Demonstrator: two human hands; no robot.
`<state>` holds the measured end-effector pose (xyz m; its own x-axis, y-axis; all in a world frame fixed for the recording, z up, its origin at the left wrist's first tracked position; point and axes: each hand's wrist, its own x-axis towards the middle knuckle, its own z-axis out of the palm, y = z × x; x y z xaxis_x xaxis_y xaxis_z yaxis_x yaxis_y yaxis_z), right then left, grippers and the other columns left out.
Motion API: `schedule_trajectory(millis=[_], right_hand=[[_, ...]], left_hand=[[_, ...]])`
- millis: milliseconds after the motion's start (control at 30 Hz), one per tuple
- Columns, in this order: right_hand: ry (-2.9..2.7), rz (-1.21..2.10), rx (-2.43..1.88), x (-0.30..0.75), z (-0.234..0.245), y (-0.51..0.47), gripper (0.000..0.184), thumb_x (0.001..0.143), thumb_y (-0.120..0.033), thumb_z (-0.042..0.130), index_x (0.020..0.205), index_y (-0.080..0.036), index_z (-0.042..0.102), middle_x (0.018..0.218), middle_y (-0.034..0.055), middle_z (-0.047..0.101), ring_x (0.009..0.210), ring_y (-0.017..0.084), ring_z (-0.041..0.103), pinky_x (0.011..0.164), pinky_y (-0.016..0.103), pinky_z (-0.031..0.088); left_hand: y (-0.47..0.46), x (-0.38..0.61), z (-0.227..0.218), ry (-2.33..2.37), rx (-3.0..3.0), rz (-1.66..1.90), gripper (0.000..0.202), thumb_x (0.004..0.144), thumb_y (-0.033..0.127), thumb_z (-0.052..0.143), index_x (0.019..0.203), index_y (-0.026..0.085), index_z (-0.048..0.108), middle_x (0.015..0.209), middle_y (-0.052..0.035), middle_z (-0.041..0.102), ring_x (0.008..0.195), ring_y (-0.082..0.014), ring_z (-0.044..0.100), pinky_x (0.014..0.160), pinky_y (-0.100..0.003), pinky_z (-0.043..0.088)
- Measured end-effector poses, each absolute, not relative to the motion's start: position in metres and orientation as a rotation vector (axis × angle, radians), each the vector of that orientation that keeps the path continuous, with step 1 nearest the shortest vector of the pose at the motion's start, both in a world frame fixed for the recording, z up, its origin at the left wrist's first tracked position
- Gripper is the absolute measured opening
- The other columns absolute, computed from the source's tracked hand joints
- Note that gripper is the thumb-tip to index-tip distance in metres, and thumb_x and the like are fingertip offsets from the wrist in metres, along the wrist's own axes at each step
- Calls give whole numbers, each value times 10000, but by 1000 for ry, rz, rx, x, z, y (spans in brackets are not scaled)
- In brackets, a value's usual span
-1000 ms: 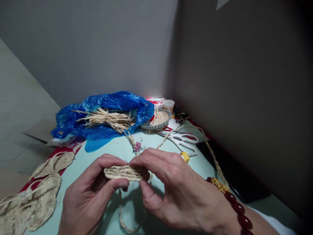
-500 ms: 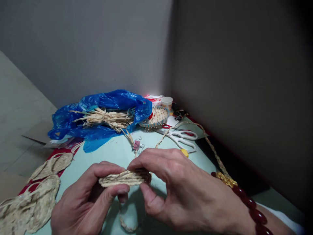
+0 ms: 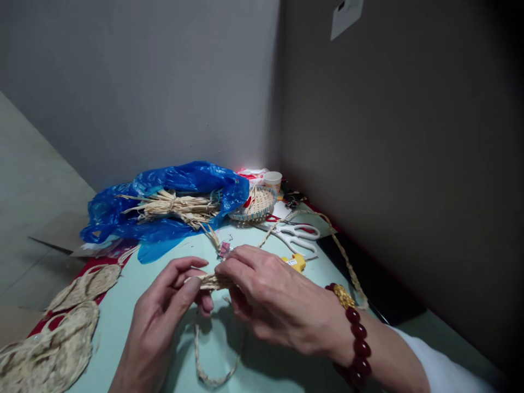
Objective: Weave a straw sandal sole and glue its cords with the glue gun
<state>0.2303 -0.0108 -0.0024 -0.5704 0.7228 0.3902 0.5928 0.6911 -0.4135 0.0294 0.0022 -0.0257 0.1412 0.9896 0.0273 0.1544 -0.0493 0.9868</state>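
Note:
Between my two hands is a small flat coil of braided straw (image 3: pixel 213 281), seen edge-on. My left hand (image 3: pixel 172 305) has its thumb and fingers at the coil's left end. Over the right end, my right hand (image 3: pixel 274 297) closes its fingers and hides that part. A straw braid (image 3: pixel 204 376) hangs in a loop beneath the coil onto the pale green table top (image 3: pixel 135 338). Another stretch of braid (image 3: pixel 347 262) curves across the table beyond my right hand.
At the back, a blue plastic bag (image 3: pixel 143 180) holds a bundle of dry straw (image 3: pixel 180 207). Nearby are a round woven basket (image 3: pixel 257 206), a paper cup (image 3: pixel 272 179), white-handled scissors (image 3: pixel 301 232), a yellow tool (image 3: pixel 298 263) and a pink clip (image 3: pixel 224 249). Woven straw pieces (image 3: pixel 53 349) lie left.
The coil now shows less, with my right hand covering more of it. My left fingers have loosened and shifted slightly. The view has tilted a little, and more of the yellow tool shows.

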Motion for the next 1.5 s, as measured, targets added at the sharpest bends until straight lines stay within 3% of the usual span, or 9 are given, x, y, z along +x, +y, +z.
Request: schedule_trajectory(millis=[100,200,433,600,867,1133,1300,1433,1500], right_hand=[[-2390,267,-1000,229,-3,-11,186,858,-79,512,1012,-110,610,927,89,582,786,186,504,645,279,436],[-2397,265,-996,229,-4,-9,171,869,-85,517,1012,-102,610,932,88,578,764,176,496,636,272,429],[-2398,354,-879,230,-8,-6,244,877,-27,499,1088,-61,616,1005,114,591,866,185,528,780,270,454],[-2410,328,-882,233,-14,0,271,860,-18,516,1102,-69,626,991,110,607,884,191,538,768,269,453],[-2374,309,-947,238,-19,10,259,817,-20,540,1025,-120,657,936,92,638,839,196,560,718,285,450],[-2317,326,-943,229,-28,8,326,781,-8,543,1067,-141,626,997,101,646,876,199,580,774,291,484],[-2280,343,-935,229,-35,12,391,808,12,505,1141,-147,634,1071,133,664,956,233,577,853,361,483],[-2135,381,-925,226,-31,9,455,856,-119,601,1310,-147,579,1259,158,639,1132,284,501,1000,444,401],[-1997,432,-951,220,-28,1,346,913,-241,591,1245,-152,630,1212,157,653,1107,286,513,1000,447,388]], left_hand=[[7,25,-30,1259,1446,989,285,845,501,662,813,219,636,714,22,600,682,-151,540,628,-231,448],[8,25,-33,1262,1428,957,341,828,518,676,717,203,607,665,39,508,632,-129,435,574,-219,394],[3,35,-38,1153,1177,1099,310,773,463,748,693,200,604,641,47,474,615,-120,386,540,-207,363],[9,35,-41,1123,1129,1020,323,779,454,752,682,188,598,615,49,468,592,-109,379,540,-200,360],[10,30,-35,1080,1059,948,510,821,659,585,914,173,710,745,-40,671,619,-145,515,538,-234,416],[18,36,-41,1125,1322,923,401,689,535,793,782,174,646,554,47,562,473,-84,445,455,-194,364],[25,35,-51,1128,1303,975,422,718,575,729,674,167,632,538,17,604,402,-72,427,385,-184,318],[26,37,-59,1175,1233,1106,438,708,578,711,602,170,593,445,47,521,347,-54,350,347,-173,248],[26,39,-61,1206,1178,1206,427,728,572,683,608,178,571,439,67,486,354,-53,336,351,-166,241]])
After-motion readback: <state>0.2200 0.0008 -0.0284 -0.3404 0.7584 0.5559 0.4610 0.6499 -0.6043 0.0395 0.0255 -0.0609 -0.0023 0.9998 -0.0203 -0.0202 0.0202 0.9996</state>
